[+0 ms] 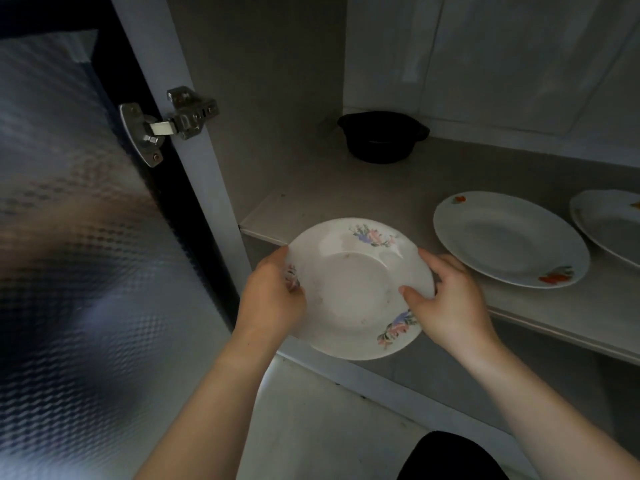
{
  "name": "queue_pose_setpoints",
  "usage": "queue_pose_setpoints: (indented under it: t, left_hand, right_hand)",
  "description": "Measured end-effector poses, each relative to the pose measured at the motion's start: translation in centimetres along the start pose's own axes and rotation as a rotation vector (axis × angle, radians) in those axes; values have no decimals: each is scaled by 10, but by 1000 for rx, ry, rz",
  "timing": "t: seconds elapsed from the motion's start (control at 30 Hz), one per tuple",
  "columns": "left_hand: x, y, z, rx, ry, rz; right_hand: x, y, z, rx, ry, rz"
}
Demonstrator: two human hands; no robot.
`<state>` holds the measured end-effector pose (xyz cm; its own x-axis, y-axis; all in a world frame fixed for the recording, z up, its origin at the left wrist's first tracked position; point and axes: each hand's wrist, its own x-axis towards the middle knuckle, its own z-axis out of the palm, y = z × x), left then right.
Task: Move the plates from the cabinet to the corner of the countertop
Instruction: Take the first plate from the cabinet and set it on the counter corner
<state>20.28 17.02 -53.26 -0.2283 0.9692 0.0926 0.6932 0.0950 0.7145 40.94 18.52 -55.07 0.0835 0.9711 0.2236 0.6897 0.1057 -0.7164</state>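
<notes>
A white deep plate with pink and blue flowers [353, 282] is held at the front edge of the cabinet shelf [346, 199], partly overhanging it. My left hand [273, 299] grips its left rim. My right hand [446, 299] grips its right rim, thumb on the inside. A second white plate with red flowers [509, 237] lies flat on the shelf to the right. A third plate [609, 223] lies further right, cut off by the frame edge.
A black pot with side handles [381, 136] stands at the back of the shelf. The cabinet door with textured glass [69, 237] hangs open on the left, its metal hinge [166, 123] on the frame. A pale surface [311, 427] lies below.
</notes>
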Motion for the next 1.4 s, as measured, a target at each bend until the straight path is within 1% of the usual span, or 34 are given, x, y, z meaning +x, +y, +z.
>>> queue_pose_setpoints:
  t: [0.13,0.27,0.33,0.4,0.5,0.63,0.83,0.97,1.07,1.17,1.27,1.4]
  left_hand:
    - [-10,-6,-9,65,-13,-26]
    - [-22,-11,-15,32,-50,-97]
    - [-28,-7,-23,15,-83,-149]
    - [-36,5,-39,12,-99,-189]
    - [-50,31,-80,39,-114,-239]
    - [-75,66,-147,85,-165,-397]
    - [-128,142,-255,106,-184,-565]
    - [-161,207,-330,96,-145,-599]
    - [-179,257,-376,60,-83,-583]
    - [-194,297,-409,-3,-25,-564]
    - [-212,321,-433,-94,38,-560]
    - [-235,335,-459,-231,148,-570]
  right_hand:
    - [-8,-5,0,12,-31,-1]
    - [-25,-13,-6,39,-73,46]
    - [-32,-24,-15,16,-90,66]
    - [-34,-44,-28,-47,-148,84]
    - [-40,-82,-54,-130,-232,124]
    - [-56,-148,-94,-117,-355,205]
    - [-76,-249,-175,-98,-558,227]
    - [-85,-311,-245,-84,-596,186]
    - [-89,-352,-298,-41,-581,173]
    - [-90,-385,-346,0,-547,119]
    - [-94,-407,-378,65,-518,89]
    - [-107,-428,-391,142,-522,75]
